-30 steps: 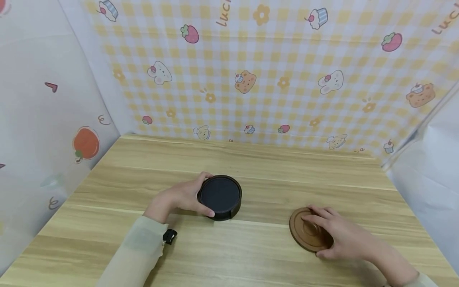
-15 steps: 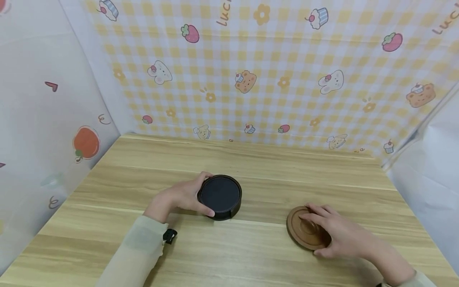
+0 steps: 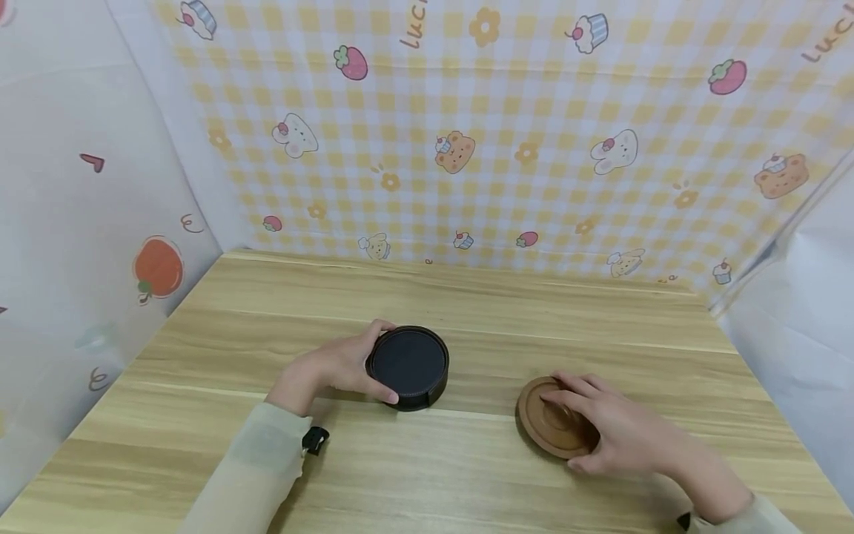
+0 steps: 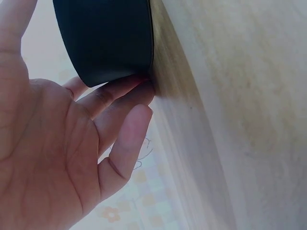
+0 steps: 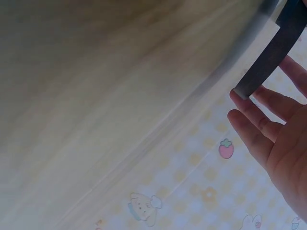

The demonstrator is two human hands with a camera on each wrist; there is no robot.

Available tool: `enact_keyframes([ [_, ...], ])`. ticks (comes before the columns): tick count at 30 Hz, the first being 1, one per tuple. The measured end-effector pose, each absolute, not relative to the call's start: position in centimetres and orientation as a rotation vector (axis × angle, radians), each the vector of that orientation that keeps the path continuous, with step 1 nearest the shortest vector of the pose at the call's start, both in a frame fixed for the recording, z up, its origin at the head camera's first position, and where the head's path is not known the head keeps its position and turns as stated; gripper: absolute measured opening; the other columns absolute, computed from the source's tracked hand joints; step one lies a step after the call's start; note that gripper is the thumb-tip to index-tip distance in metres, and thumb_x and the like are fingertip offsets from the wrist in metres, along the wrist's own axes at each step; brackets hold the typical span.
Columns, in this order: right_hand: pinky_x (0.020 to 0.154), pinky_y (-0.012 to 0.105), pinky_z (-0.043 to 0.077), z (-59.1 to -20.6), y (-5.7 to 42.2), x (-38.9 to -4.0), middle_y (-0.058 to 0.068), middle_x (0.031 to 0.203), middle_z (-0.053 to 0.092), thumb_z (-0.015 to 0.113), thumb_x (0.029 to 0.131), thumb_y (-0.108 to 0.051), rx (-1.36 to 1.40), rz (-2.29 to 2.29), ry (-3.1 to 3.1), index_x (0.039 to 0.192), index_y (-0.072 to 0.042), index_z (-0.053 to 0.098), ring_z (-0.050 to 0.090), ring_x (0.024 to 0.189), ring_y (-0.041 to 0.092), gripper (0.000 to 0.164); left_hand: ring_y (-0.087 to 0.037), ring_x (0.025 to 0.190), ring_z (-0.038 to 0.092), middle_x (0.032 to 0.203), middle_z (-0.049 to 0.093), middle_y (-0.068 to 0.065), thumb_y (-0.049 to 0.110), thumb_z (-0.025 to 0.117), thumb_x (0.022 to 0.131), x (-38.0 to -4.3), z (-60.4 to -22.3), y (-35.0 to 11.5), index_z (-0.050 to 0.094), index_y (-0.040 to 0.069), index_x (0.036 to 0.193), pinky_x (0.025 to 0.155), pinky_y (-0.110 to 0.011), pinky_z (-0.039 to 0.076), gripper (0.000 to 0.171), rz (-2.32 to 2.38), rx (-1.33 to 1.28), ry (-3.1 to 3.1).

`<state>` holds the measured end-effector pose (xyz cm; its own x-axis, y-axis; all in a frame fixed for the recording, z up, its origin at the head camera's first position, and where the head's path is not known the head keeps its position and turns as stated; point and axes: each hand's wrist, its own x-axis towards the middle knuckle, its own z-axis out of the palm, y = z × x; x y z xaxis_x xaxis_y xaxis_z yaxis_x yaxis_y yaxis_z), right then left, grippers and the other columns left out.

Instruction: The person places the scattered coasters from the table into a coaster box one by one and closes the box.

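Note:
My left hand [image 3: 343, 365] grips a round black coaster holder [image 3: 409, 361] from its left side, thumb at the near edge and fingers round the far edge. A dark disc lies flush inside the stitched rim. Seen from the left wrist, the smooth black side wall [image 4: 110, 38] stands at the wood surface, with fingertips under its edge. To the right, my right hand [image 3: 620, 430] holds a brown round lid [image 3: 548, 423] by its rim, fingers spread over the top and partly hiding the central knob. In the right wrist view the lid's edge [image 5: 264, 67] shows dark against the fingers.
Both things are over a light wood-grain table [image 3: 440, 475]. A yellow checked cloth [image 3: 400, 111] with cartoon prints hangs behind it. White printed sheeting [image 3: 80, 222] stands on the left, and more white sheeting [image 3: 821, 297] on the right. A black clip [image 3: 315, 440] sits at the left sleeve.
My right hand has moved left and slightly away from me with the brown lid, closer to the coaster holder. My left hand and the coaster holder stay where they were.

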<state>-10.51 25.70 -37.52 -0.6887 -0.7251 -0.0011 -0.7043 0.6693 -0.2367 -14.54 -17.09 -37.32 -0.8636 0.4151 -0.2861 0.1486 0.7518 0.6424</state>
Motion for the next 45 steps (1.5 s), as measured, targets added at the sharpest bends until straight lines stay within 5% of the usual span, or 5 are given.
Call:
enact_keyframes([
  [19,0.088,0.043,0.053,-36.6,20.2,-12.4,0.016,0.156,0.038,0.084,0.074,-0.043,-1.26,-0.361,2.73,0.149,-0.029,0.045,0.045,0.134,0.031,0.086,-0.029,0.127,0.054,0.147,0.048,-0.013,0.052,0.088,0.068,-14.5,-37.4,-17.1,0.022,0.022,0.152,0.103,-0.051,0.043,0.111,0.873,0.426,2.547],
  [45,0.1,0.045,0.048,-34.5,11.4,-15.4,0.011,0.161,0.031,0.079,0.079,-0.049,-1.416,-0.442,2.633,0.149,-0.025,0.045,0.039,0.138,0.028,0.082,-0.032,0.132,0.05,0.147,0.048,-0.016,0.052,0.089,0.067,-14.5,-37.1,-17.1,0.022,0.021,0.151,0.106,-0.051,0.041,0.111,0.86,0.457,2.554],
])
